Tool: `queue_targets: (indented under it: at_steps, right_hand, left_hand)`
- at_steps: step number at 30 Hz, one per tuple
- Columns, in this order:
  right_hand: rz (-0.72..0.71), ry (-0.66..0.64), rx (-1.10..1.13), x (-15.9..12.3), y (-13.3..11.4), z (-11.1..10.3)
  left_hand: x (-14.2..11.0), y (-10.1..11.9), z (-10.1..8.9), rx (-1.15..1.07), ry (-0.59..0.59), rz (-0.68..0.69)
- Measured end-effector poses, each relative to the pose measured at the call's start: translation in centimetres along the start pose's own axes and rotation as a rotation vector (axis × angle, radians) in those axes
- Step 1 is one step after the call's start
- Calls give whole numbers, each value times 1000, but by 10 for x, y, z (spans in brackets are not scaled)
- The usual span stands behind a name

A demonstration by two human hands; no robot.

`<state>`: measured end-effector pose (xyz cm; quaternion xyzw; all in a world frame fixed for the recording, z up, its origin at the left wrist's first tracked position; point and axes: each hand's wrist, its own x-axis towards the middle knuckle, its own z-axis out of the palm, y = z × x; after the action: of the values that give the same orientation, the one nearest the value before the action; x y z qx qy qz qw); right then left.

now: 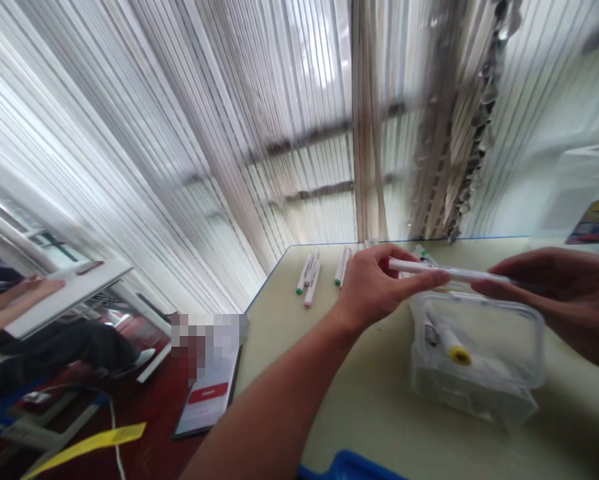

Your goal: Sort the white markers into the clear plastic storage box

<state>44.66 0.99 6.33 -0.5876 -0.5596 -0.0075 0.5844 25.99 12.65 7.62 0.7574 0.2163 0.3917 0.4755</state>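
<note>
A white marker point(459, 272) with a red end lies level above a clear plastic box point(479, 383). My left hand point(374, 283) is closed around its red end, thumb along the barrel. At the other end, my right hand point(554, 283) pinches the barrel; its fingers are partly blurred. Inside the box shows a white marker with a yellow end point(459, 355). On the table left of my left hand lie several white markers, among them one with a pink end point(312, 283) and one with a green end point(342, 267). Another green-ended marker point(423, 253) is partly hidden behind my hands.
The pale table point(274, 333) has a blue edge. A blue plastic object point(354, 467) sits at the front. String curtains point(299, 133) hang behind. To the left are a tablet-like panel point(206, 393) and another person's arm point(24, 303) on a white desk point(79, 287).
</note>
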Motion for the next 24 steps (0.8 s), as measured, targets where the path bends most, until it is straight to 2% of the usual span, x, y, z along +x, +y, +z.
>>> queue_targets:
  at_steps: [3,6,12,17,24]
  right_hand:
    - [72,-26,-112,3,-14,3]
    - [88,-46,22,8,-27,6]
    - [71,-96,150,16,-13,9]
    - [139,-118,153,13,-22,5]
    - [202,-71,128,12,-11,-2]
  left_hand:
    - [-1,6,1,92,44,23]
    - [0,13,2,146,73,37]
    - [6,18,2,127,63,-3]
    - [0,24,4,134,89,9]
    - [2,9,-3,-60,28,-18]
